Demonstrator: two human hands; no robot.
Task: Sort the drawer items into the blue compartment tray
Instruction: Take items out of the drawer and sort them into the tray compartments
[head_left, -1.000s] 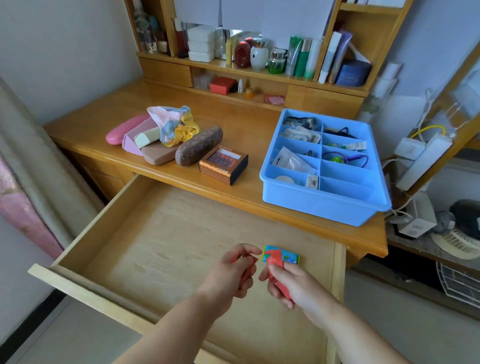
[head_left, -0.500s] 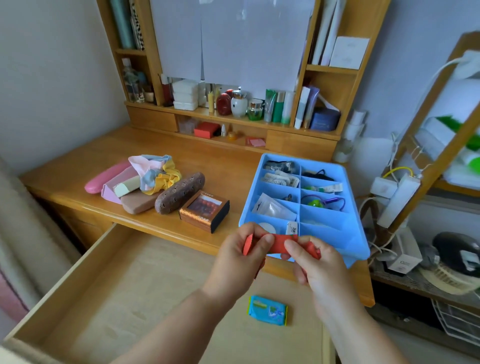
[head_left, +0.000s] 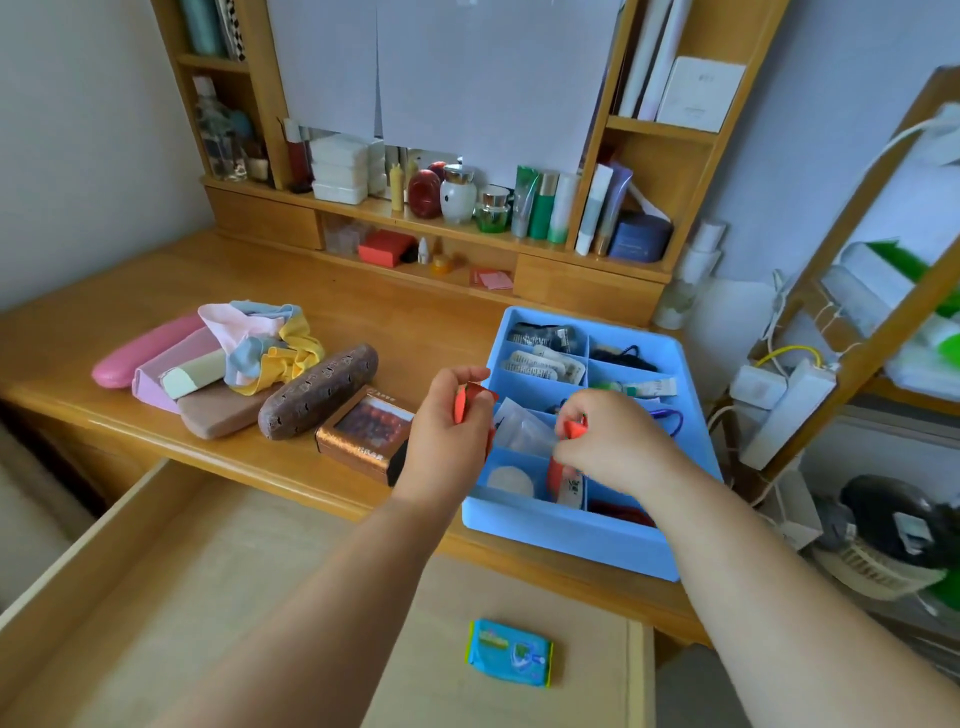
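— Red packets: where?
— Left hand (head_left: 449, 426) pinches one red packet (head_left: 464, 404) at the tray's left edge; right hand (head_left: 613, 441) curls round another (head_left: 574, 430) over the blue tray (head_left: 571, 540), mid-frame.
— Handling?
— Likely light, thin, crinkly; pinch by an edge.
— In the way?
— Front compartments already hold a white pad (head_left: 510, 480). The wipes pack (head_left: 510, 652) waits in the drawer (head_left: 156, 571), bottom centre. A brown box (head_left: 363, 434) sits on the counter (head_left: 78, 374), beside the tray.

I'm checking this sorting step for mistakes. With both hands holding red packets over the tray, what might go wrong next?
The left hand holds its red packet above the tray's left wall, so it may drop onto the desk. The blue packet lying in the drawer might be forgotten.
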